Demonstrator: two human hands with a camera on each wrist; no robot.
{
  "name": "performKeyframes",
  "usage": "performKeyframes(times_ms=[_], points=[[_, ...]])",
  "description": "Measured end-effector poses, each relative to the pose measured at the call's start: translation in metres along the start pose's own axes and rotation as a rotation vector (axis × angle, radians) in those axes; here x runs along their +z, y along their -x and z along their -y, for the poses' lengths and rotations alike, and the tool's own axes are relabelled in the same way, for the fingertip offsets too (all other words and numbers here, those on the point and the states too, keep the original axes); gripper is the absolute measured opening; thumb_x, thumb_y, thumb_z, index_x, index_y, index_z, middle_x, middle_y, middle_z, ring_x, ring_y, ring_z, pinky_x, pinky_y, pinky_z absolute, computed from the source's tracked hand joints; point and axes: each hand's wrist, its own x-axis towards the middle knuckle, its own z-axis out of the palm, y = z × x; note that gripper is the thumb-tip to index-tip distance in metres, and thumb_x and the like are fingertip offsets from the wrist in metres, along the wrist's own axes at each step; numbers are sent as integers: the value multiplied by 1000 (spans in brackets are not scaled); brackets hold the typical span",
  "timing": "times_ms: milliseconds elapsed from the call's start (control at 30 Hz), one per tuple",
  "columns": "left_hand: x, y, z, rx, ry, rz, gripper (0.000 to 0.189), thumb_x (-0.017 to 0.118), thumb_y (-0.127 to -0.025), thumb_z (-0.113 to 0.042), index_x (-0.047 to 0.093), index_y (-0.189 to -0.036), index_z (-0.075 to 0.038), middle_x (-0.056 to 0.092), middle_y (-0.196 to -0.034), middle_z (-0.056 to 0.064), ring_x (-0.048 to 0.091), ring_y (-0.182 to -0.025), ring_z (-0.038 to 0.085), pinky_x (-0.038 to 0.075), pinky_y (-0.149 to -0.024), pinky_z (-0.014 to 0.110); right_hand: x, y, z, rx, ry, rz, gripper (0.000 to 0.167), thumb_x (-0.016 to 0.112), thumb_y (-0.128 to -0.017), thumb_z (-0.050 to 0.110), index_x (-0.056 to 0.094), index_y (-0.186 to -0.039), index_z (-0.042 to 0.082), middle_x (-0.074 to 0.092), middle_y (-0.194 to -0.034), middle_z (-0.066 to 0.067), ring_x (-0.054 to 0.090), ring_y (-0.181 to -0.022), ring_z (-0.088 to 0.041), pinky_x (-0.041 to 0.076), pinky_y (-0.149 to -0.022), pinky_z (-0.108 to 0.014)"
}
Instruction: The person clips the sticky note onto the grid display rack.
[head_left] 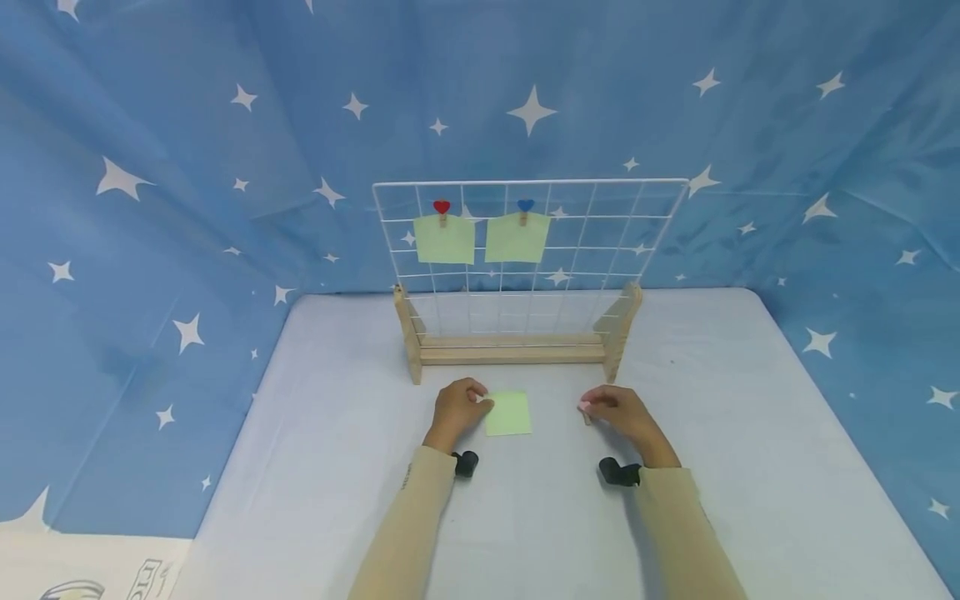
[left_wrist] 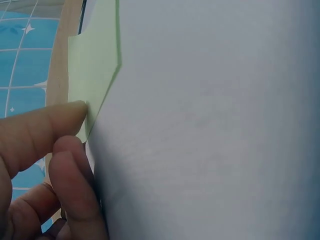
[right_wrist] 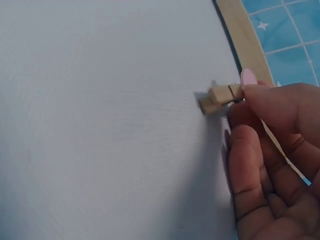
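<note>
A pale green square paper note (head_left: 508, 414) is pinched at its left edge by my left hand (head_left: 458, 410). In the left wrist view, the thumb lies over the corner of the paper note (left_wrist: 95, 65), and the sheet looks bent. My right hand (head_left: 624, 415) holds a small wooden clothespin (head_left: 587, 418) by its pink-topped end. From the right wrist, the clothespin's (right_wrist: 220, 94) wooden tip points left, away from the fingers, just above the white cloth. The fingertips behind the clothespin are partly hidden.
Behind the hands stands a white wire grid (head_left: 585, 218) in a wooden base (head_left: 513, 356). Two green notes hang on it, the left note (head_left: 446, 242) under a red heart clothespin (head_left: 442, 207), the right note (head_left: 517, 240) under a blue heart clothespin (head_left: 526, 206).
</note>
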Motion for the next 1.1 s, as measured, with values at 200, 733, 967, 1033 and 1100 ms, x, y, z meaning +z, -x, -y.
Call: performKeyframes(times_ms=[200, 733, 967, 1033, 1100], points=[[0, 2, 1, 19, 3, -13, 8, 73, -98, -11, 78, -99, -4, 64, -83, 2, 56, -80, 18, 48, -77, 36, -6, 3, 0, -23, -97, 28, 26, 71, -106, 14, 69, -120, -9, 75, -119, -15, 60, -106, -18, 46, -91, -37], [-12, 7, -1, 73, 1, 39, 23, 60, -99, -18, 75, -105, -3, 71, -97, 8, 64, -91, 24, 55, -85, 41, -12, 10, 41, -65, -254, -158, 22, 75, -103, 14, 73, -110, -7, 77, -104, 1, 71, -92, -3, 55, -87, -22], [-27, 16, -19, 18, 51, 67, 20, 60, -105, -17, 73, -113, -4, 74, -115, 15, 68, -111, 34, 55, -98, 51, -13, 14, 50, -106, -279, -172, 24, 74, -103, 9, 70, -112, -13, 77, -98, 7, 70, -88, -1, 56, -83, -23], [-28, 16, -20, 12, 53, 70, 19, 62, -106, -18, 72, -114, -4, 74, -117, 15, 68, -113, 34, 56, -97, 50, -12, 14, 51, -104, -280, -175, 22, 72, -104, 8, 70, -111, -13, 76, -101, 4, 70, -89, -1, 57, -83, -22], [-28, 17, -20, 9, 53, 73, 19, 63, -107, -18, 72, -115, -5, 74, -118, 14, 68, -114, 34, 56, -97, 50, -11, 15, 53, -103, -289, -186, 19, 70, -105, 7, 70, -110, -12, 76, -107, -1, 69, -89, -2, 57, -83, -21]])
